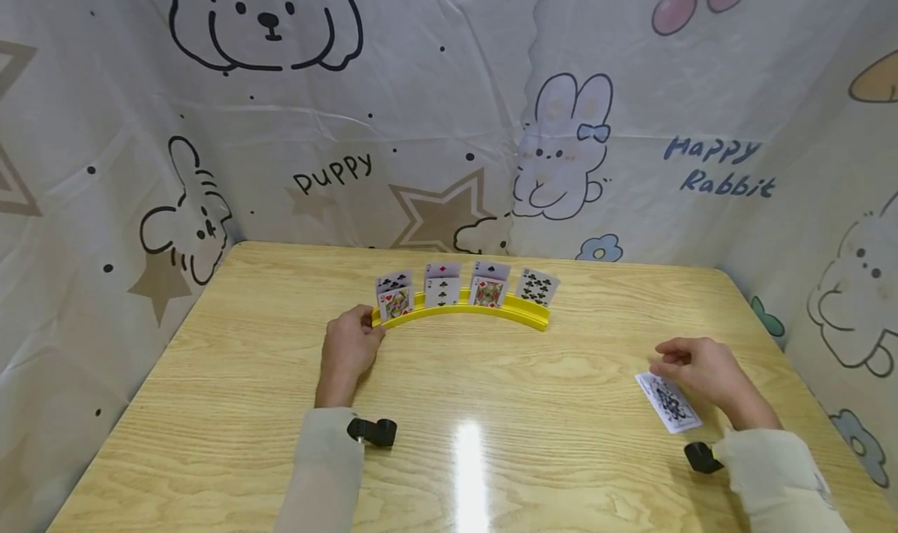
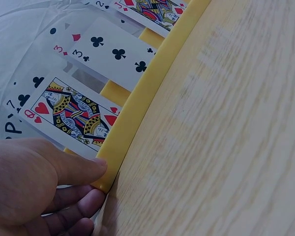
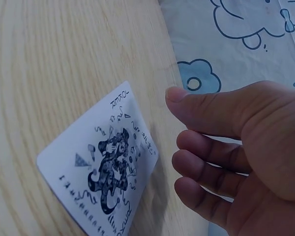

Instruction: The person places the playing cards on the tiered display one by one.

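At the left end of the curved yellow card holder (image 1: 459, 309), my left hand (image 1: 348, 348) pinches the rim between thumb and fingers. Playing cards stand in the holder: a queen of hearts (image 2: 78, 114) before a seven of clubs, a three of clubs (image 2: 113, 53) before a three of diamonds, and a jack of diamonds (image 1: 487, 292) before a spade card. A single club card (image 1: 537, 287) leans at the right end. My right hand (image 1: 705, 369), fingers loosely bent and holding nothing, hovers beside a black-and-white joker card (image 3: 108, 167), face up at the right.
Both hands work over a light wood table (image 1: 533, 393). A printed cloth (image 1: 435, 128) hangs behind the table and along both sides. Dark wrist cameras sit on both cuffs, the left one (image 1: 375, 432) near the table's middle.
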Motion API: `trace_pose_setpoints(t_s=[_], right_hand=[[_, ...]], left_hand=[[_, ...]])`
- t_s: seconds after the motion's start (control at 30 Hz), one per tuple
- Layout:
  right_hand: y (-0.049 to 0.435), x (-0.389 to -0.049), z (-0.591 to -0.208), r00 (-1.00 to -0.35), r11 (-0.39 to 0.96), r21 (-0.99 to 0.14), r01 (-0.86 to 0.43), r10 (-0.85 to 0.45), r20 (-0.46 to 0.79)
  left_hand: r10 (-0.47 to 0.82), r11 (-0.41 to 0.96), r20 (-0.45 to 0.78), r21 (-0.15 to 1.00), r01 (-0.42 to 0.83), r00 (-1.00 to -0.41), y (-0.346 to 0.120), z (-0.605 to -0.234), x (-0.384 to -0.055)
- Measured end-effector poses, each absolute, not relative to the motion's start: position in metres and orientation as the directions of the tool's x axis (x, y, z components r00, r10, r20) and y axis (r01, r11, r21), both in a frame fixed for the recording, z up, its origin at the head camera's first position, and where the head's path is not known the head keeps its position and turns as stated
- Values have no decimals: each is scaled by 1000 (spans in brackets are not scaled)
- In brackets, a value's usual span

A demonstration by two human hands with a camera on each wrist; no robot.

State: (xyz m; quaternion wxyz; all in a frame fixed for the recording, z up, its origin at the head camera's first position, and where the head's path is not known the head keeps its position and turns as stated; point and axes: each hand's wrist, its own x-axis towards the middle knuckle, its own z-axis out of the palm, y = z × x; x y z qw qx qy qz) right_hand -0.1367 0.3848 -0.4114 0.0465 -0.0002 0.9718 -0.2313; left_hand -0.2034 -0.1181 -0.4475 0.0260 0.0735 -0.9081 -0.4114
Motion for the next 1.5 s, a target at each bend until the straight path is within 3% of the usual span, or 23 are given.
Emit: trace_pose_setpoints(t_s=[0.6, 0.97, 1.5], right_hand=[[394, -130, -421, -995, 904, -428, 4, -37, -88], [395, -131, -423, -985, 910, -409, 71, -1, -174], [396, -130, -429, -989, 908, -412, 72, 11, -148]], left_hand=[[-145, 661, -5, 744, -101, -989, -119, -447, -203], [-135, 643, -20, 759, -103, -991, -121, -447, -204], [-138, 654, 4, 751, -88, -990, -119, -446, -203]])
